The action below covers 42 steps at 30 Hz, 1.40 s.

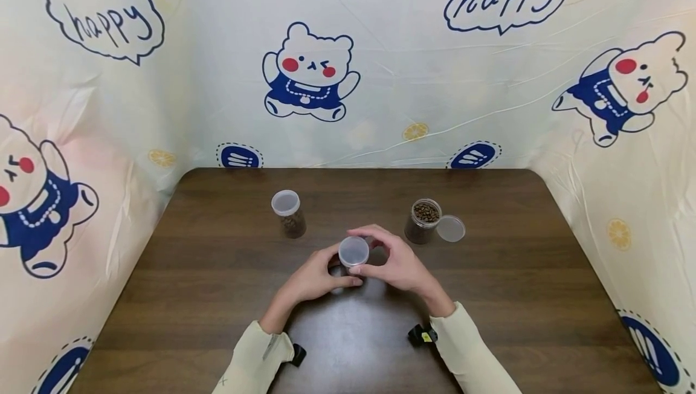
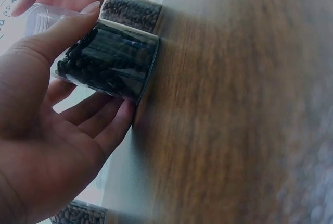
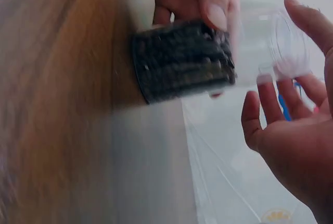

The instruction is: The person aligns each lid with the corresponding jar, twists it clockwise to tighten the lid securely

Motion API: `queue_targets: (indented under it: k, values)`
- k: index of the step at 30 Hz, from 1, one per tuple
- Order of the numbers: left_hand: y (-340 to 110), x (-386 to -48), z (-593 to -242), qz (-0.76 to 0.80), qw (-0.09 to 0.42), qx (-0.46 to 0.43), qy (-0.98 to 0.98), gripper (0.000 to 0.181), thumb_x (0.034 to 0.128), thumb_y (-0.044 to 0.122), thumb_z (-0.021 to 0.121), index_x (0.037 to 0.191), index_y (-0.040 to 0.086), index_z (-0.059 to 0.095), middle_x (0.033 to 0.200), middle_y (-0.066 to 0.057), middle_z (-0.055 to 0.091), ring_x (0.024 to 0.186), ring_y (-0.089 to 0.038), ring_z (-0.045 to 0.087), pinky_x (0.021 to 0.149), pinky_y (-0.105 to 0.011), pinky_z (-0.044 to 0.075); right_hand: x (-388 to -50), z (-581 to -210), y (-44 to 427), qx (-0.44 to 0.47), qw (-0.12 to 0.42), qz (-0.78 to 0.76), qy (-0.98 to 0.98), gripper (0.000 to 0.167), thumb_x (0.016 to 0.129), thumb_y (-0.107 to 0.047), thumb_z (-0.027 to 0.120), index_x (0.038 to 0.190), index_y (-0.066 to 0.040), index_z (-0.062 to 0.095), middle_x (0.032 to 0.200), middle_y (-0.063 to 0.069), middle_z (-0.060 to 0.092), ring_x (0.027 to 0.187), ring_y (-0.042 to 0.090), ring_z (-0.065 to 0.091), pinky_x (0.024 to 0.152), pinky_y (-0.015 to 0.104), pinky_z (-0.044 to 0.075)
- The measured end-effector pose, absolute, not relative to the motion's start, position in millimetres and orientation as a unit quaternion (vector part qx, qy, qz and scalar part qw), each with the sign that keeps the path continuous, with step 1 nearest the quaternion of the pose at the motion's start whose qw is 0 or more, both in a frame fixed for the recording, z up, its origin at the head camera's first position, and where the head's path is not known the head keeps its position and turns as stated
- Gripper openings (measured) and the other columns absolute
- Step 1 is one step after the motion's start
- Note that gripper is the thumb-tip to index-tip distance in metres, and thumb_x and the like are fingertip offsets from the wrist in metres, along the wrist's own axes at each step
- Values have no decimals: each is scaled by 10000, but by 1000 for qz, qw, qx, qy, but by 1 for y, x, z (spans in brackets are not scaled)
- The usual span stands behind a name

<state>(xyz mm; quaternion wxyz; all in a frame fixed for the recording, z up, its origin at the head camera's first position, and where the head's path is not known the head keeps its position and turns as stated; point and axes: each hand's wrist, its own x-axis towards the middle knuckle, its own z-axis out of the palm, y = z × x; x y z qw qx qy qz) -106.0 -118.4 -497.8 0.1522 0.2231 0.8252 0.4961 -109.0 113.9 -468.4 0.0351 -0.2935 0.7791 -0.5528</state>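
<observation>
A clear plastic jar (image 2: 112, 60) of dark beans stands upright near the middle of the table, with a translucent lid (image 1: 353, 251) on top. My left hand (image 1: 314, 274) grips the jar's body from the left, thumb on the near side and fingers round the far side. From the right, my right hand (image 1: 401, 264) holds the lid's rim between thumb and fingers. In the right wrist view, the jar's upper part is see-through above the dark beans (image 3: 182, 60), and the right fingertips (image 3: 265, 79) lie along the lid's edge.
A lidded jar (image 1: 290, 216) of brown beans stands at the back left of the wooden table (image 1: 217, 297). An uncovered jar (image 1: 422, 225) of brown beans stands at the back right, with a loose round lid (image 1: 451, 228) beside it. Printed cloth (image 1: 380, 92) surrounds the table's back and sides.
</observation>
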Motion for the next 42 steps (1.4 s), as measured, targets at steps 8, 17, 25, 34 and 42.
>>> queue_targets:
  k: [8,17,25,34,42]
  values:
    - [-119,-105,-500,493,152,225,827,620,848,386,895,1390,267,618,1327,76,702,1197,-118,660,1076,-405,526,-104,-465,108,-274,16,-551,788,709,780,-226,958,1407,-218,627,1361,65,612,1165,137,592,986,348,536]
    - [-120,-103,-498,495,161,219,826,653,839,419,896,1409,292,605,1329,85,700,1205,-114,660,1078,-425,516,-108,-465,120,-320,54,-561,761,584,914,-117,827,1455,-158,613,1440,134,615,1227,176,582,997,432,531]
    - [-120,-104,-496,500,160,221,822,645,843,413,894,1410,308,604,1341,89,696,1218,-113,658,1068,-412,523,-107,-468,108,-299,9,-549,781,558,861,-178,890,1366,-167,653,1295,37,625,1121,157,593,956,326,520]
    - [-119,-105,-498,490,154,223,828,624,849,400,893,1395,285,613,1323,92,700,1202,-112,652,1079,-410,519,-106,-462,114,-294,28,-538,790,713,846,-189,902,1471,-206,561,1411,37,563,1192,162,573,1007,389,518]
    - [-120,-106,-499,499,156,228,821,642,856,419,882,1419,308,595,1344,87,692,1219,-124,652,1082,-434,517,-107,-465,114,-312,28,-538,783,584,870,-160,879,1399,-187,633,1373,20,637,1181,151,602,999,437,538]
